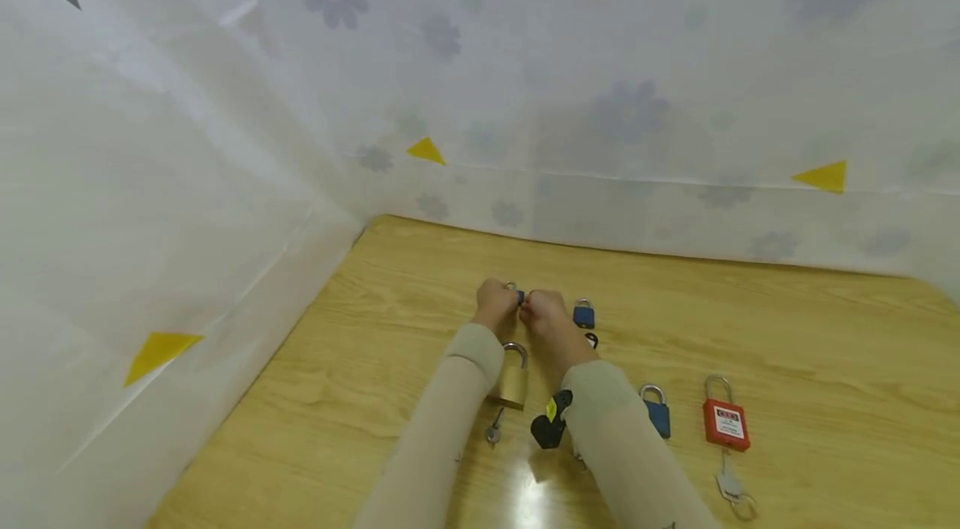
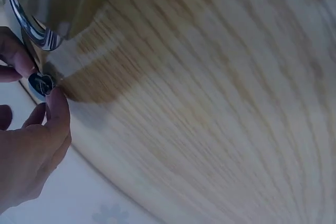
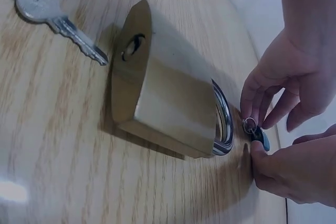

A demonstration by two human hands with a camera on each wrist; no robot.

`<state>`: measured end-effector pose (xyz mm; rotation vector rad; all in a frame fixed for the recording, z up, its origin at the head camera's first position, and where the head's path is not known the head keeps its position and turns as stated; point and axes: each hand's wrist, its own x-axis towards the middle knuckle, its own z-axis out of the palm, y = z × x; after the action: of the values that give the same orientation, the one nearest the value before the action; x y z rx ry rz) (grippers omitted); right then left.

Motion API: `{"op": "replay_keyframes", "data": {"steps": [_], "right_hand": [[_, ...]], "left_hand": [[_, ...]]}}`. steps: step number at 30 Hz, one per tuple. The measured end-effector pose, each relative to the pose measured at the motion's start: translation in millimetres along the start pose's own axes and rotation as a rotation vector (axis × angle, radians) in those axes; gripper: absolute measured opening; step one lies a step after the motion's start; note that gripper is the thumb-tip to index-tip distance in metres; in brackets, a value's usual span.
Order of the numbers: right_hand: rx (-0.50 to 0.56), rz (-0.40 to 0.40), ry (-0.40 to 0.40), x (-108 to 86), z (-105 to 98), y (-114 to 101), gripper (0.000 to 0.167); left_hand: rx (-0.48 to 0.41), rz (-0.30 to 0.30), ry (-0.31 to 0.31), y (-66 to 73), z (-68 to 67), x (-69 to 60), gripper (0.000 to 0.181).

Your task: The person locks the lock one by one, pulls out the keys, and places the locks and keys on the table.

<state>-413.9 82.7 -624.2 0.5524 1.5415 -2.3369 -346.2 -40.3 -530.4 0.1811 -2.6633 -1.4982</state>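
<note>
Toward the back of the table, both hands meet at a small blue padlock (image 1: 520, 296). My right hand (image 1: 546, 312) pinches its blue body (image 3: 264, 141), thumb against it. My left hand (image 1: 493, 302) has its fingertips at a small wire key ring (image 3: 249, 125) by the lock's near end; the key's blade cannot be made out. Just behind the hands lies a large brass padlock (image 3: 173, 82) with its shackle closed, its keyhole facing the near side. A silver key (image 3: 58, 17) on a ring lies beside that keyhole.
Right of the hands lies another blue padlock (image 1: 583, 314) with a black-headed key (image 1: 592, 340). Closer in are a black item with a yellow mark (image 1: 551, 422), a larger blue padlock (image 1: 657, 414) and a red padlock (image 1: 726, 424) with keys (image 1: 729, 486). White flowered sheeting (image 1: 570, 137) encloses the table.
</note>
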Motion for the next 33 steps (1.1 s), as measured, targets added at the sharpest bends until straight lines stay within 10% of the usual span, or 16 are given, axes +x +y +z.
{"op": "replay_keyframes", "data": {"steps": [4,11,14,26,33], "right_hand": [[-0.002,-0.014,0.039,-17.4,3.3,-0.4,0.018],[-0.180,-0.104,0.177,-206.9,61.4,-73.7,0.029],[-0.236,-0.155,0.110,-251.7,68.4,-95.2,0.035],[-0.438,-0.331,-0.024,-274.1,25.7,-101.9,0.037],[-0.491,-0.372,-0.098,-335.0,-4.0,-84.2,0.034]], "left_hand": [[-0.013,-0.042,-0.086,14.6,-5.7,-8.6,0.039],[-0.110,-0.152,-0.118,92.0,-44.7,-69.6,0.011],[-0.190,-0.118,-0.070,103.8,-49.4,-86.0,0.015],[-0.647,-0.326,-0.404,113.0,-55.4,-106.0,0.033],[-0.687,-0.295,-0.593,107.2,-61.1,-161.2,0.033]]}}
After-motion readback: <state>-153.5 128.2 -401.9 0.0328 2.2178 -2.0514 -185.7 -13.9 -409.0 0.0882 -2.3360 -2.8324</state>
